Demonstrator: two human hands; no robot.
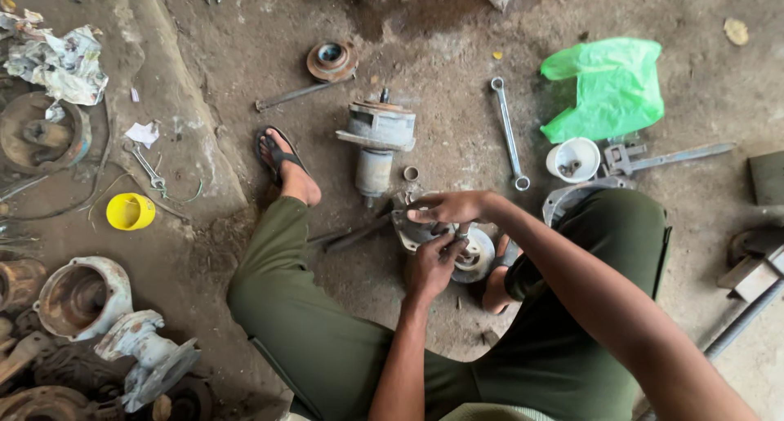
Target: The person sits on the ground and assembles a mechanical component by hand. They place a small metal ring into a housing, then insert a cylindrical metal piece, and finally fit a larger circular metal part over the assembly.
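Bare dirt floor (457,45) carries a ring spanner (508,131), green plastic bag (608,86), white cup (573,159), yellow cap (130,211), pump housing (376,137) and rusty pulley (331,61)

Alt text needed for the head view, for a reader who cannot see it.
Seen from above, a person in green trousers sits on a dirt floor, left hand and right hand both on a round metal machine part between the feet. A grey motor-like assembly, a ring spanner and a green plastic bag lie nearby.
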